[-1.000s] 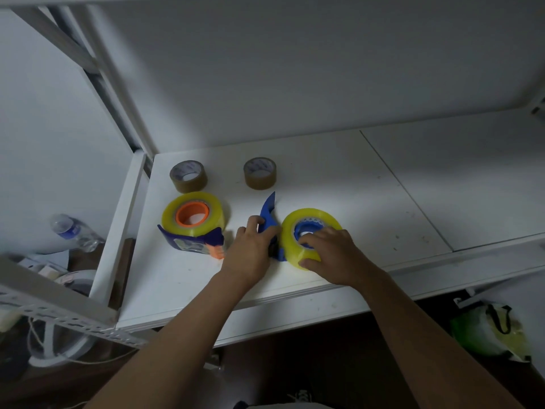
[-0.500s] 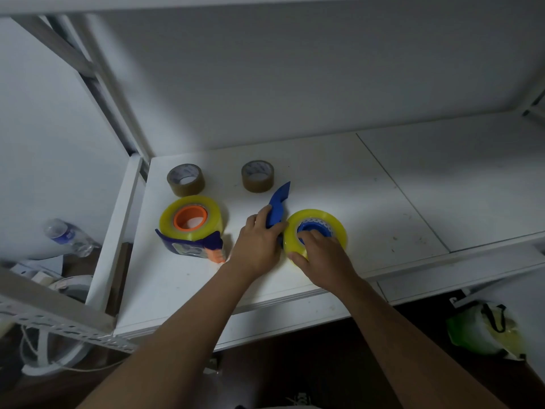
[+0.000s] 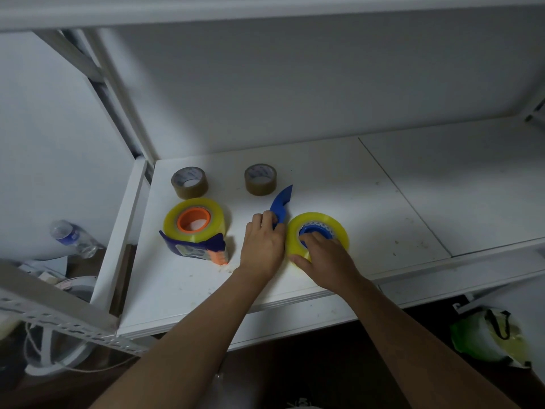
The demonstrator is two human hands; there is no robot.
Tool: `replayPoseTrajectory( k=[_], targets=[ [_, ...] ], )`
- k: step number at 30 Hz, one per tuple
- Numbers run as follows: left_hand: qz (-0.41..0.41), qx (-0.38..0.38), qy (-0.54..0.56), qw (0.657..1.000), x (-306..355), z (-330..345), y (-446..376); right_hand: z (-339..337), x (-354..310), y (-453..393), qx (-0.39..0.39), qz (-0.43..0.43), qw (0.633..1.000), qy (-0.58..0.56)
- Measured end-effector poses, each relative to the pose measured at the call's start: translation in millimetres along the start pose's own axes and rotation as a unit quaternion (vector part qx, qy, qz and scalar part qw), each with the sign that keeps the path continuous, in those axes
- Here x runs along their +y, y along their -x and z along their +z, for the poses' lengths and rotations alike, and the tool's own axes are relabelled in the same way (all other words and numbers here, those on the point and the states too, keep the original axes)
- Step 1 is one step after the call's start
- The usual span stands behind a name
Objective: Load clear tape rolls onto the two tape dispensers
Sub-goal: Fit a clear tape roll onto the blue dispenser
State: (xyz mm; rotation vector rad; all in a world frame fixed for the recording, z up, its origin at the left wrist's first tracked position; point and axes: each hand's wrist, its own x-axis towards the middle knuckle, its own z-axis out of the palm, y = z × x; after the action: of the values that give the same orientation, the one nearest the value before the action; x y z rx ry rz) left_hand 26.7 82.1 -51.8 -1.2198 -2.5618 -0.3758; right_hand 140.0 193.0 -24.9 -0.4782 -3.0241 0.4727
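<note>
Single head-worn view, wide-angle, looking forward and steeply down onto a white shelf from above its front edge. Close range: both forearms enter from the bottom of frame and reach the shelf. Upper shelf board crosses the top of frame. Left of the shelf, floor clutter shows; right of it and lower, a green bag. No second view.

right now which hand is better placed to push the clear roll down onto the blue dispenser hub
Right. The right hand already rests on the clear tape roll, fingers at its blue hub. The left hand grips the blue dispenser beside the roll, which suits steadying it.
</note>
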Motion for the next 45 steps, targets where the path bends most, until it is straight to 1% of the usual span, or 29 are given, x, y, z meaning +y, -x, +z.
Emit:
replayPoseTrajectory(
  k=[3, 6, 9, 11, 14, 17, 22, 27, 30, 34, 37, 41, 45],
  targets=[
    [0.002, -0.017, -0.003, 1.0, 1.9, 1.7, 0.6, -0.3, 1.2, -0.3, 0.0, -0.004, 1.0, -0.002],
    [-0.017, -0.053, 0.034, 0.998, 4.3, 3.8, 2.9, -1.3, 3.5, 0.4, -0.003, -0.01, 1.0, -0.005],
    [-0.022, -0.045, 0.064, 0.997, 2.7, 3.4, 3.9, -2.3, 5.5, 1.5, -0.011, -0.01, 1.0, -0.011],
    [-0.029, -0.017, 0.094, 0.995, 0.7, 1.2, 5.9, -2.4, 6.5, 1.4, -0.013, -0.011, 1.0, -0.015],
    [-0.063, -0.002, 0.154, 0.986, -3.4, 1.6, 12.4, -1.3, 8.0, 0.5, -0.009, -0.018, 1.0, -0.023],
    [-0.102, -0.024, 0.191, 0.976, -4.0, 9.3, 19.7, 2.4, 7.8, -0.3, 0.008, -0.018, 1.0, -0.024],
    [-0.174, -0.052, 0.271, 0.945, -0.9, 12.8, 17.9, 15.0, 7.1, -5.7, 0.036, -0.009, 0.999, -0.004],
    [-0.184, -0.069, 0.285, 0.938, -4.1, 9.6, 16.5, 22.4, 7.3, -11.0, 0.081, -0.007, 0.997, 0.009],
    [-0.192, -0.066, 0.296, 0.934, -5.3, 9.9, 16.3, 24.7, 5.3, -13.2, 0.113, -0.008, 0.993, 0.014],
    [-0.189, -0.059, 0.321, 0.926, -1.2, 10.8, 19.6, 20.5, -1.4, -17.3, 0.13, -0.003, 0.991, 0.011],
    [-0.22, -0.049, 0.331, 0.916, -0.8, 11.3, 18.8, 19.7, -1.4, -18.2, 0.122, -0.007, 0.992, 0.006],
    [-0.221, -0.048, 0.319, 0.92, -6.1, 13.5, 15.9, 23.8, 8.5, -15.6, 0.11, -0.04, 0.993, -0.009],
    [-0.227, -0.047, 0.316, 0.92, -12.3, 16.1, 14.5, 25.0, 17.9, -13.9, 0.094, -0.051, 0.994, 0.019]
  ],
)
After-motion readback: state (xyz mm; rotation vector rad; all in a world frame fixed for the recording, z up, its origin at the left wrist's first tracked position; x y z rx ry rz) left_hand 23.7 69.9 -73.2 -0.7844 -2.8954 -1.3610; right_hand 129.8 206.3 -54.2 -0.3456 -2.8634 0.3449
